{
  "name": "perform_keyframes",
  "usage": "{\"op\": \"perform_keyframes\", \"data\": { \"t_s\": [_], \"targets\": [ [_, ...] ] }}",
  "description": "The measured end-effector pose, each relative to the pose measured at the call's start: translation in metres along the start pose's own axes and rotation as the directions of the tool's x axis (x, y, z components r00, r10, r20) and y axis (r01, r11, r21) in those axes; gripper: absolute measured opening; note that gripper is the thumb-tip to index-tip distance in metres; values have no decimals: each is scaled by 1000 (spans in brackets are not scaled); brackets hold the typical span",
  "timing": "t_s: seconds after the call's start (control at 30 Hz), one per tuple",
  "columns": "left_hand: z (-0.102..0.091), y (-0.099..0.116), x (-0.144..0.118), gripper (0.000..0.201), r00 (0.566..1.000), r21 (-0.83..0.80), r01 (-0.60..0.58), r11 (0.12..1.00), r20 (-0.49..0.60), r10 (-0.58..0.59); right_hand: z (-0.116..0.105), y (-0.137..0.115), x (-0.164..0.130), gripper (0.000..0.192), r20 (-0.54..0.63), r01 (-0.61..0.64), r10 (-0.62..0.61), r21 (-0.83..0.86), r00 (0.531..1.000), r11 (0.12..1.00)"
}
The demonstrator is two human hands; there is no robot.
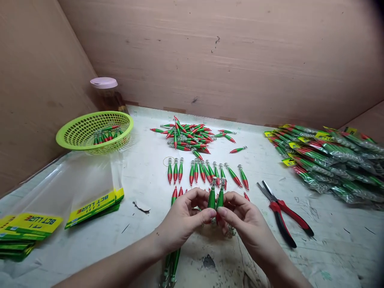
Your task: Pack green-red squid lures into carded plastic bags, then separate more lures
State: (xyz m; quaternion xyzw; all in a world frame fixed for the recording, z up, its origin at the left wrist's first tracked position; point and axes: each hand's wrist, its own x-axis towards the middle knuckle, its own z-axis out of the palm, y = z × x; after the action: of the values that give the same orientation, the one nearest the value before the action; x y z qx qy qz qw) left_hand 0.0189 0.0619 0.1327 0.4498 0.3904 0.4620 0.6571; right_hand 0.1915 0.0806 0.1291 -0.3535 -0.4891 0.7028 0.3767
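My left hand and my right hand meet at the middle of the white table. Together they pinch two green-and-red squid lures, held upright side by side with the hooked crowns on top. Just beyond my fingers lies a row of lures, all pointing away. Farther back sits a loose pile of the same lures. More lures show under my left wrist, near the front edge.
A lime plastic basket with some lures stands at the back left, a pink-lidded jar behind it. Clear bags with yellow header cards lie at left. Red-handled pliers lie right of my hands. Packed lures are heaped far right.
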Motion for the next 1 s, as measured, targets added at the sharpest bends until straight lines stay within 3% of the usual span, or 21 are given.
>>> {"op": "perform_keyframes", "data": {
  "t_s": [0.5,1.0],
  "targets": [
    [1,-7,1,29,998,25,58,998,-34,-58,-3,6,-5,16,-2,-2,3,103,1000,995],
    [1,-3,2,19,997,-33,-13,999,80,16,-3,7,-7,14,5,-6,5,80,1000,997]
  ]
}}
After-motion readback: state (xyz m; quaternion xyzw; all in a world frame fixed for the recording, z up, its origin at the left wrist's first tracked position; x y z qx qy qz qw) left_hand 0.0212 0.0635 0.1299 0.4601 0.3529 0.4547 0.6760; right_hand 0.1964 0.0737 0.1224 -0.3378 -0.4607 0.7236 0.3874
